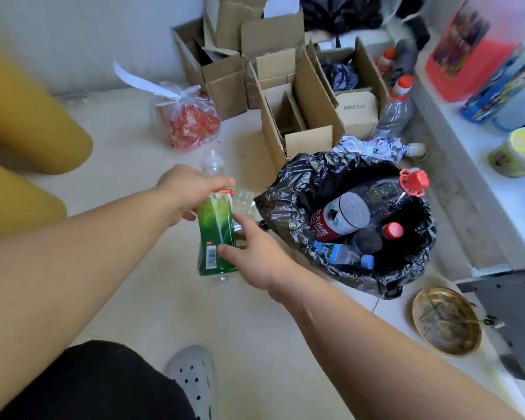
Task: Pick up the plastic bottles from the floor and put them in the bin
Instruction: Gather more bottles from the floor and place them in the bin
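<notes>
A green-labelled plastic bottle [215,234] is held upright just above the floor, left of the bin. My left hand [188,192] grips its top end. My right hand [255,259] wraps its lower right side, thumb on the label. A clear bottle [213,165] pokes up behind my left hand; whether the hand touches it I cannot tell. Another clear crumpled bottle [244,201] lies between the green one and the bin. The bin [376,280] has a black bag liner and holds several bottles, among them a red-labelled one [340,219] and a large one with a red cap [412,183].
Open cardboard boxes [300,95] crowd the floor behind the bin. A tied plastic bag with red contents [191,122] sits at the back left. Two orange-capped bottles [396,107] stand by a white ledge [482,177]. A gold dish [446,321] lies at the right. My shoe [194,377] is below.
</notes>
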